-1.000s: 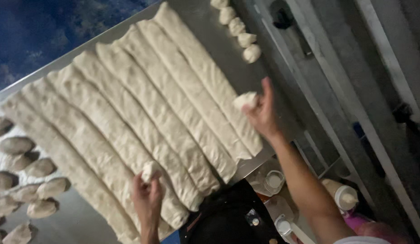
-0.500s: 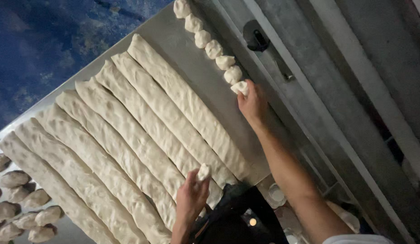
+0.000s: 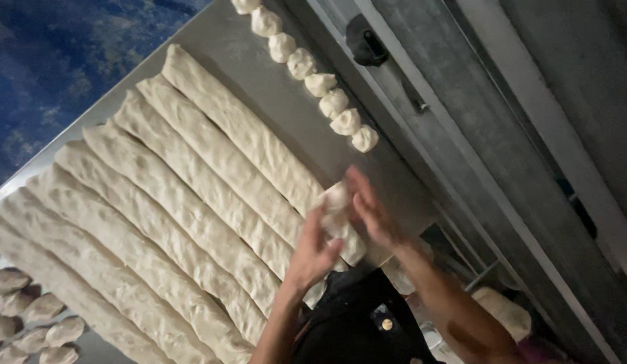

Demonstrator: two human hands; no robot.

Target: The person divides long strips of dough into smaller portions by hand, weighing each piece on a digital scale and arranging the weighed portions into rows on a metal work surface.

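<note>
Both hands meet over the near end of the long dough rolls [image 3: 192,182] on the metal table [image 3: 273,101]. The left hand [image 3: 313,253] and right hand [image 3: 371,212] cup a small dough lump [image 3: 336,197] between their fingers. A row of dough balls [image 3: 320,84] lines the table's far edge.
</note>
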